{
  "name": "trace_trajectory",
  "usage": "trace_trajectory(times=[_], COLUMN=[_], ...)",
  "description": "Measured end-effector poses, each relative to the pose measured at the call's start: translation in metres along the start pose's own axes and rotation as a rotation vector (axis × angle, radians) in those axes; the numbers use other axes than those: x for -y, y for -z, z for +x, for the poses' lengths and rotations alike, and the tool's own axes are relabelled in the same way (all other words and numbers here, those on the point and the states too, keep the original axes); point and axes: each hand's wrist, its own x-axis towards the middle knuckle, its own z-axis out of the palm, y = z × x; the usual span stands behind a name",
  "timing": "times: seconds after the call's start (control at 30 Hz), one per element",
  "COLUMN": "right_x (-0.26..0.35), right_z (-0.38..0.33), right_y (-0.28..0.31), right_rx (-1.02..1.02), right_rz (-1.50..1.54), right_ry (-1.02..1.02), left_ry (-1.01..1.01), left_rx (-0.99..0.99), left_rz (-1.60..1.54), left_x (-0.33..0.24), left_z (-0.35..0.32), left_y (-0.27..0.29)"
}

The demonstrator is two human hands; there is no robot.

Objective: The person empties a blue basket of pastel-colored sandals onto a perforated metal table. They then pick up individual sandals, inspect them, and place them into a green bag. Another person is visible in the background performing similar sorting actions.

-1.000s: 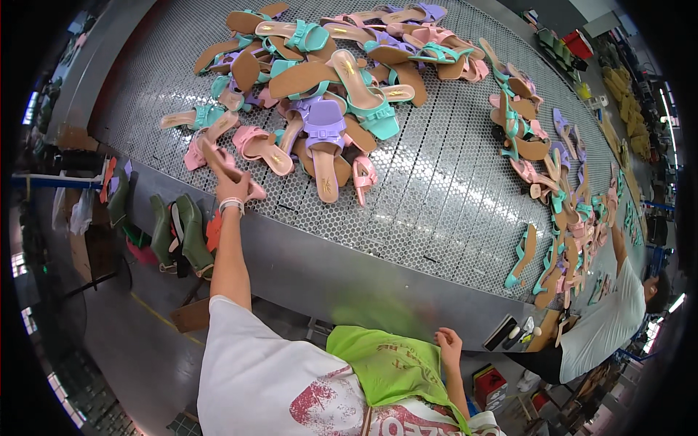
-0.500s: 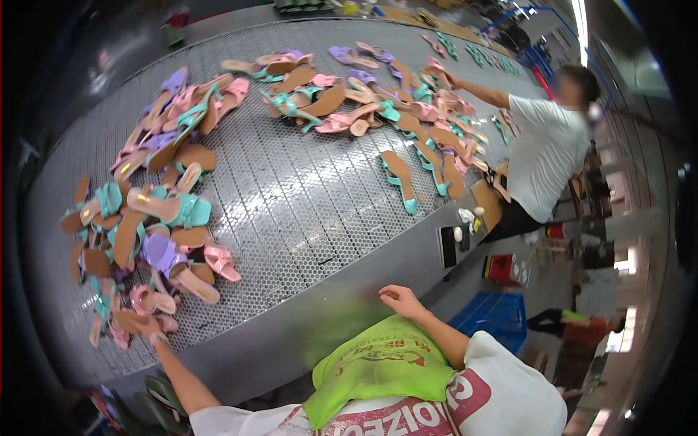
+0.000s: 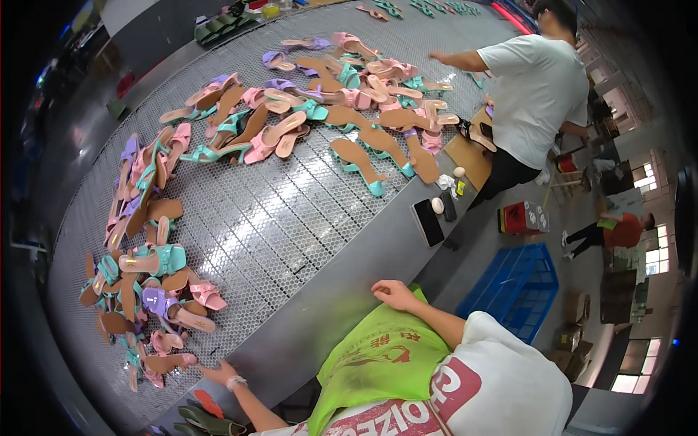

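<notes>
Left hand (image 3: 217,373) outstretched, unclenched beside a tan-soled pink sandal (image 3: 169,362); right hand (image 3: 395,294) loosely uncurled.
Red print (image 3: 399,354) marks the lime-green cloth apron (image 3: 347,378).

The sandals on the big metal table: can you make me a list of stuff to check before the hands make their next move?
1. Left hand empty: ok, it is beside a pink sandal lying with its brown sole up.
2. Right hand empty: ok, it is away from the sandals.
3. Sandals in the nearest pile lying singly: not ok, they overlap.
4. Every sandal with its partner: cannot tell, some are partly hidden.
5. Black flat device clear of the sandals: ok, it lies apart, near the table's edge.
6. Co-worker's hand out of the way: ok, it is well apart.
</notes>
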Motion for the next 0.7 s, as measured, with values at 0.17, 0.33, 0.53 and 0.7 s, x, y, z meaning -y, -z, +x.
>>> trace_trajectory(times=[0.17, 0.33, 0.53, 0.7], right_x=[0.003, 0.0, -0.005, -0.013], right_z=[0.024, 0.069, 0.166, 0.239], right_y=[0.03, 0.093, 0.227, 0.312], right_rx=[-0.034, -0.196, -0.804, -0.866], right_rz=[0.083, 0.173, -0.036, -0.186], right_ry=[0.054, 0.175, 0.301, 0.249], left_ry=[0.163, 0.251, 0.126, 0.027], left_rx=[0.345, 0.558, 0.772, 0.883], left_rz=[-0.224, -0.376, -0.299, -0.234], left_x=[-0.084, -0.127, -0.184, -0.238], left_z=[-0.082, -0.136, -0.161, -0.167], left_y=[0.015, 0.007, 0.007, 0.004])
